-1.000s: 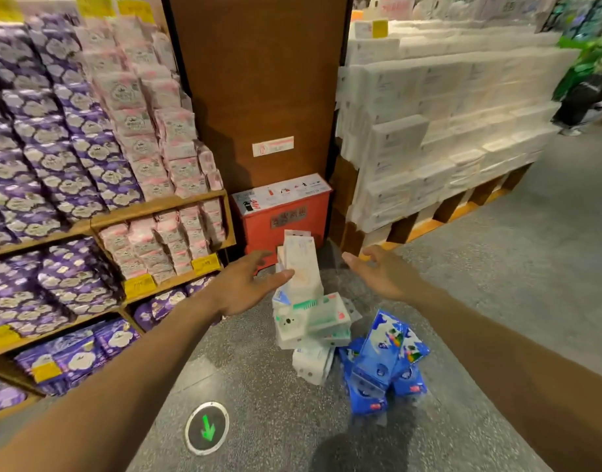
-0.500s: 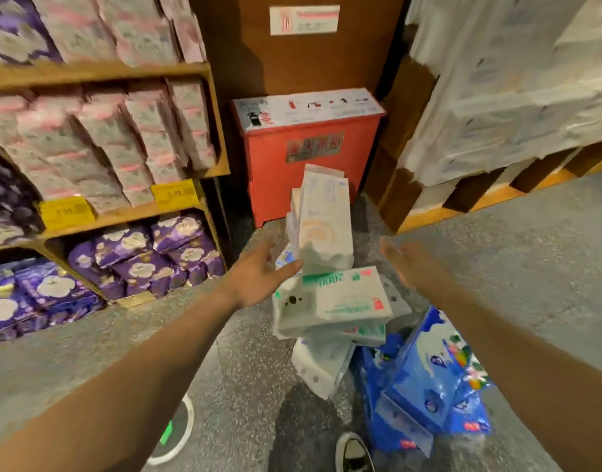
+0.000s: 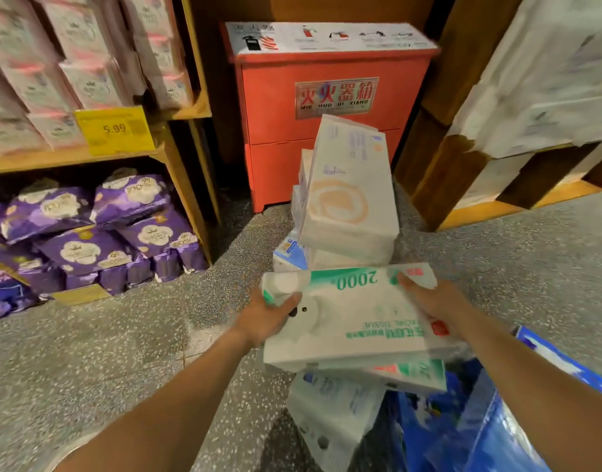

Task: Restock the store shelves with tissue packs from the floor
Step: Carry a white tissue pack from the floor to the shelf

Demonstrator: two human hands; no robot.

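Note:
A pile of tissue packs lies on the grey floor in front of me. On top near me is a white and green tissue pack [image 3: 354, 318] marked 2000. My left hand [image 3: 264, 318] grips its left end, thumb over the top. My right hand [image 3: 432, 303] holds its right side, fingers laid across the top. Behind it a white pack with an orange swirl [image 3: 349, 195] leans upright against other packs. Another white and green pack [image 3: 408, 373] and a white pack [image 3: 330, 410] lie underneath. Blue tissue packs [image 3: 490, 430] lie at the lower right.
A wooden shelf [image 3: 88, 158] on the left holds pink packs above and purple packs [image 3: 99, 229] below, with a yellow price tag [image 3: 114, 129]. A red fire-extinguisher box [image 3: 327, 86] stands behind the pile. A pallet of white packs [image 3: 544, 80] stands to the right.
I have come closer and lower to the pile. Both hands went from reaching, open, beside the pile to taking hold of the white and green pack at its two ends.

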